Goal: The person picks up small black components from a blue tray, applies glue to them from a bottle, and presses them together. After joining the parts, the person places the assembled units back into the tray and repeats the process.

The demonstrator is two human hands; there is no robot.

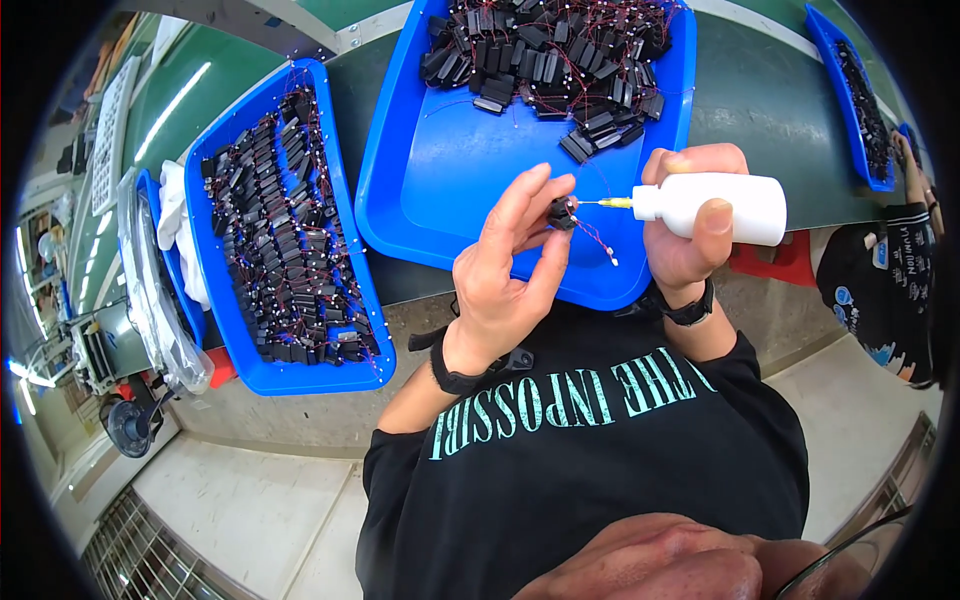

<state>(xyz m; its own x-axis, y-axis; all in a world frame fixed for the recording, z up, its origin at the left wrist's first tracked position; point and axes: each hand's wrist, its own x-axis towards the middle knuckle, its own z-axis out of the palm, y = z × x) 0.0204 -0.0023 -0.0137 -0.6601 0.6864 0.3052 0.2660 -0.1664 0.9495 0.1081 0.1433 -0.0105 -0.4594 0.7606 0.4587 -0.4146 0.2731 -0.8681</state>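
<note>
Between the thumb and fingers of my left hand is a small black part, gripped by its sides. Thin red and black wires with a white connector dangle from it. My right hand is wrapped round a white squeeze bottle, tipped onto its side. Its yellow-based needle tip points left, and the thin needle reaches the black part; whether it touches cannot be made out. Both hands are over the near edge of a large blue tray, whose far half holds a heap of black wired parts.
At left, another blue tray holds rows of similar black parts. A clear plastic bag and white cloth lie beyond it. A red stool stands at right, near another person beside a further blue tray. A small fan is at lower left.
</note>
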